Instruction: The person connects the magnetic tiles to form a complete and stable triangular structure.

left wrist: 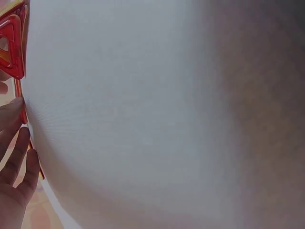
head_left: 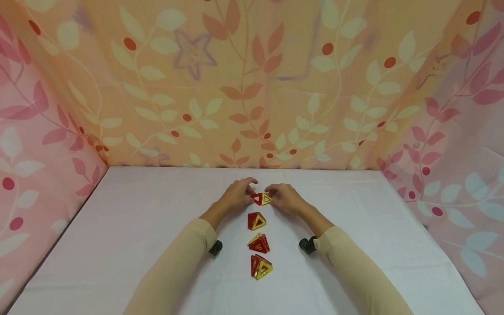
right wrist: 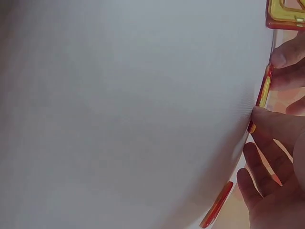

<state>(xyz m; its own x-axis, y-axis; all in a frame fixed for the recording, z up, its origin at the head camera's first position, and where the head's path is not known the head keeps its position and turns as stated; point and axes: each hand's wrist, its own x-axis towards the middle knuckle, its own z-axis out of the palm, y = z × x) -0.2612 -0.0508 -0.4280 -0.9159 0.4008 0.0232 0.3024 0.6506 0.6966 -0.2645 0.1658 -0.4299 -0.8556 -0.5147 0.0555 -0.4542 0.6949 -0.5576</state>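
Note:
Two flat, hollow triangular tiles, one red (head_left: 260, 196) and one yellow (head_left: 263, 199), lie edge to edge on the white cloth near the far side. My left hand (head_left: 237, 194) pinches the outer corner of the red tile between thumb and fingers. From the other side, my right hand (head_left: 287, 198) grips the yellow tile's outer tip, its thumb low against the cloth. The right wrist view shows the yellow tile (right wrist: 267, 88) nearly edge-on, between the two hands. Another red tile edge (right wrist: 217, 205) shows there beyond the right hand's fingers.
Three small piles of red and yellow triangular tiles run toward me in a column: a far pile (head_left: 251, 220), a middle pile (head_left: 264, 241) and a near pile (head_left: 253, 265). Black wrist cameras (head_left: 308, 245) hang under both sleeves. A patterned curtain (head_left: 244, 87) encloses the table's back and sides.

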